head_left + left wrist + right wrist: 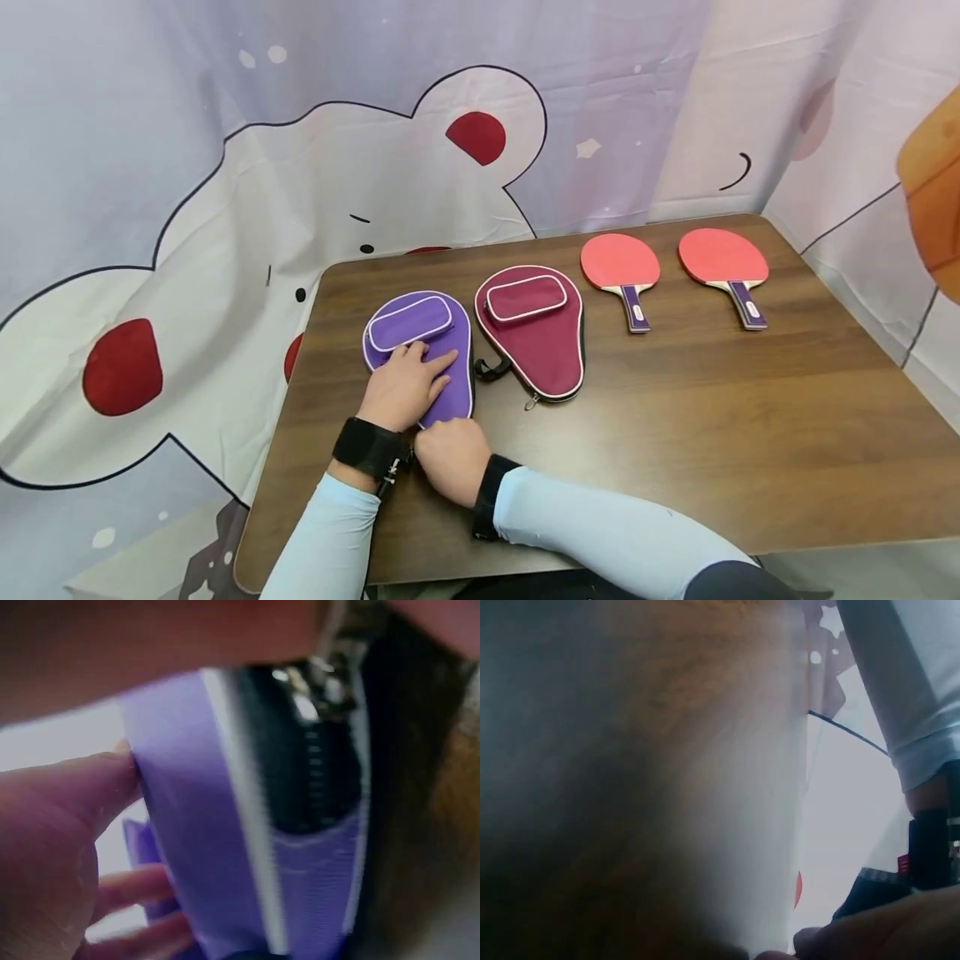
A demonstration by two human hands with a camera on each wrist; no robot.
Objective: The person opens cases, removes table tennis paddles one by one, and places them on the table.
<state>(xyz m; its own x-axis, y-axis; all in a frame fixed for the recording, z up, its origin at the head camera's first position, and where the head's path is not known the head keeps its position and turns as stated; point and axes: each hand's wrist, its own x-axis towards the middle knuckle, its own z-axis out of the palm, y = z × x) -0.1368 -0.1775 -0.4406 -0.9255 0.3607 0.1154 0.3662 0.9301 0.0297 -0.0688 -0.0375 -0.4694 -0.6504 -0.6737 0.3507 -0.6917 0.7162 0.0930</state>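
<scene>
A purple table tennis paddle case [452, 350] with white piping and a front pocket lies on the left of the table. My left hand [401, 387] rests on its front, fingers spread over the fabric below the pocket. At the case's narrow end, my right hand [455, 454] has its fingers curled and pinches the zipper pull. The left wrist view shows the metal zipper slider [322, 690] on the case's edge, with blurred fingers right above it. Part of the pull is hidden by those fingers. In the right wrist view, little of the right hand shows.
Beside the purple case lies a dark red paddle case [536, 342] with a black strap [491, 369]. Two red paddles, a nearer-left paddle [621, 261] and a far-right paddle [723, 255], lie toward the back of the wooden table [690, 433]. A printed curtain [315, 183] hangs behind.
</scene>
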